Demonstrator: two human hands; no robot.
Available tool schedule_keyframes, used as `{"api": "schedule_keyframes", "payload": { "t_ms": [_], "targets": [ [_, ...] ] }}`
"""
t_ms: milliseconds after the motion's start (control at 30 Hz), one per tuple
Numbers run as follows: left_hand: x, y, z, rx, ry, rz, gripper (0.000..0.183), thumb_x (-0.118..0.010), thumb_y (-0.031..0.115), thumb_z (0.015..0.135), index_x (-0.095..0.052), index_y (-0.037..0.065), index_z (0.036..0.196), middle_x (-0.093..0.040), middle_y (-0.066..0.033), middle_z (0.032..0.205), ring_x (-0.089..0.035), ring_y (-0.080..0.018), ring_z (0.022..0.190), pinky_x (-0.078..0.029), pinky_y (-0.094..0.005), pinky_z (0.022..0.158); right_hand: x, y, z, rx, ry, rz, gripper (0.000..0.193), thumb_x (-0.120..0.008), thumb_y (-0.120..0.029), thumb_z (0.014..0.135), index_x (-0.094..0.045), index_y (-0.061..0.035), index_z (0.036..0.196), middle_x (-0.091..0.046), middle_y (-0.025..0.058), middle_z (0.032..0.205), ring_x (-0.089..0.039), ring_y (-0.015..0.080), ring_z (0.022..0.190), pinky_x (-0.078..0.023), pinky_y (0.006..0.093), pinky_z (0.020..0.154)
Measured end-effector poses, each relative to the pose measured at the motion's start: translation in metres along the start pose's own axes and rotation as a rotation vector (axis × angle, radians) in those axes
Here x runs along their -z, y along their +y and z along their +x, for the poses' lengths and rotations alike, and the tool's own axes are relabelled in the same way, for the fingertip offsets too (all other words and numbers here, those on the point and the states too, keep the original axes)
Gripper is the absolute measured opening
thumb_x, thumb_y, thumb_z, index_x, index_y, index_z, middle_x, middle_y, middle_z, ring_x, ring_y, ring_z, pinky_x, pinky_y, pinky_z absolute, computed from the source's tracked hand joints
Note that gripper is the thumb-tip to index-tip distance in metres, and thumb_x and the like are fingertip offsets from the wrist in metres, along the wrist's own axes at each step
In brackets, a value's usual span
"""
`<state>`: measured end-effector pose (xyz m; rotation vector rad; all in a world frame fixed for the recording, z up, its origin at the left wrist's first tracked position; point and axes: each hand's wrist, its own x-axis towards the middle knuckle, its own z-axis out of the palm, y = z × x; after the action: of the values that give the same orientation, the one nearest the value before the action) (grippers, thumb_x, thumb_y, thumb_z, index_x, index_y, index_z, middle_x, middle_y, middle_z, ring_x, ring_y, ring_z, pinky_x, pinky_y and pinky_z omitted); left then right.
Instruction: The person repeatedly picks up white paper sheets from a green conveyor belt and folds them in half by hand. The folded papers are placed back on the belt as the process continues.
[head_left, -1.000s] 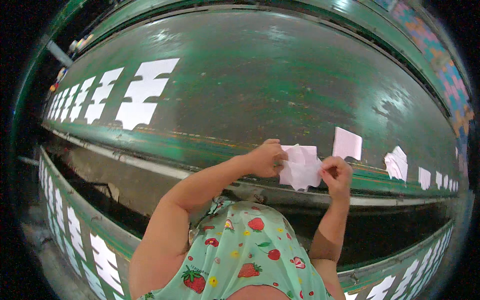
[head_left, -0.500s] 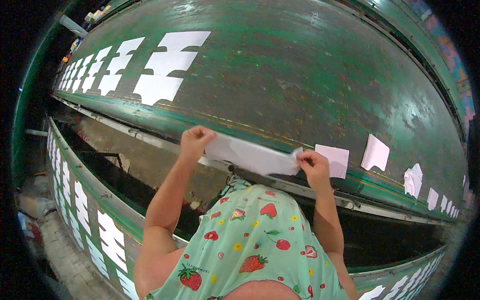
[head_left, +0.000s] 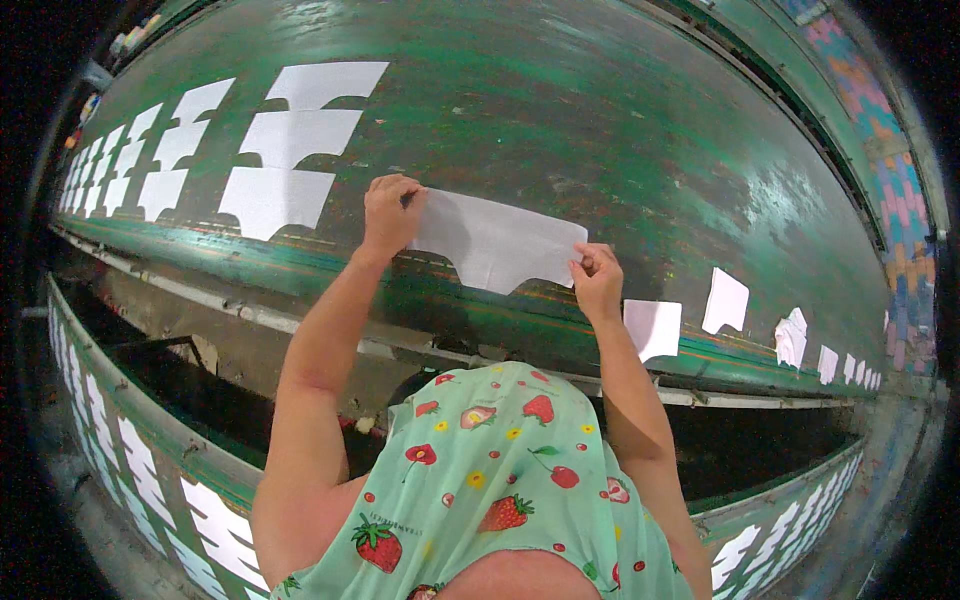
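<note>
The left hand point(head_left: 392, 208) and the right hand point(head_left: 598, 280) hold one white cut-out sheet point(head_left: 497, 243) stretched flat between them against the broad green surface point(head_left: 600, 130), which curves away on all sides. The fingers of the left hand are curled and clenched on the sheet's upper left corner; the fingers of the right hand pinch its right end, thumb and forefinger closed on the edge. The sheet is long, with a scooped notch in its lower edge, and it lies just above the green rim of the surface, to the right of a column of like white shapes point(head_left: 285, 140) already lying flat. Further rows of white shapes point(head_left: 120, 170) run off to the far left. To the right of the right hand, a small white piece point(head_left: 652, 327) sits near the rim, then another point(head_left: 725, 300), with smaller ones point(head_left: 790, 338) trailing toward the edge. Below, a lower green band carries more white shapes point(head_left: 225, 535). The person wears a pale green garment point(head_left: 500, 490) printed with strawberries and cherries
</note>
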<state>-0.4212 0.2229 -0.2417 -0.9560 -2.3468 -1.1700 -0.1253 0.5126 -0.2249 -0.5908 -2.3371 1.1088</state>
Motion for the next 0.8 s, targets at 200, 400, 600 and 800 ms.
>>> {"api": "schedule_keyframes", "payload": {
  "t_ms": [200,400,600,800],
  "targets": [
    [-0.005,-0.010,0.009,0.020,-0.041,-0.023,0.010,-0.086,0.017,0.088,-0.079,0.011,0.093,-0.079,-0.0036,0.109,-0.067,-0.0329,0.119,-0.049,-0.0495,0.104,-0.004,0.002,-0.002,-0.151,0.010,0.063,0.043,-0.082,0.007,0.087,-0.077,-0.0040,0.128,-0.069,0.0077,0.125,-0.067,0.0137,0.083,-0.059,0.0293,0.074],
    [0.003,0.003,0.007,0.038,-0.195,0.103,0.040,-0.081,0.017,0.092,-0.074,0.009,0.130,-0.069,-0.0147,0.143,-0.059,-0.0379,0.137,-0.044,-0.0528,0.118,-0.007,-0.005,0.003,-0.174,0.044,-0.010,0.044,-0.081,0.006,0.088,-0.077,-0.0036,0.131,-0.070,0.0074,0.128,-0.067,0.0125,0.085,-0.058,0.0282,0.073],
    [-0.004,0.070,-0.024,-0.218,-0.602,0.189,0.099,-0.072,0.054,0.099,-0.034,-0.004,0.169,-0.029,-0.0256,0.179,-0.022,-0.0484,0.167,-0.019,-0.0608,0.135,-0.010,-0.004,0.006,-0.245,0.082,-0.004,0.045,-0.076,0.008,0.090,-0.076,-0.0026,0.133,-0.070,0.0047,0.126,-0.061,0.0088,0.078,-0.054,0.0255,0.071],
    [-0.062,0.153,-0.033,-0.378,-0.759,0.077,0.108,-0.069,0.066,0.097,-0.033,-0.005,0.169,-0.026,-0.0253,0.181,-0.018,-0.0470,0.169,-0.015,-0.0608,0.136,-0.002,-0.017,0.012,-0.292,0.072,0.054,0.046,-0.075,0.004,0.090,-0.076,-0.0048,0.136,-0.072,0.0093,0.127,-0.068,0.0130,0.083,-0.057,0.0299,0.073]
  ]
}}
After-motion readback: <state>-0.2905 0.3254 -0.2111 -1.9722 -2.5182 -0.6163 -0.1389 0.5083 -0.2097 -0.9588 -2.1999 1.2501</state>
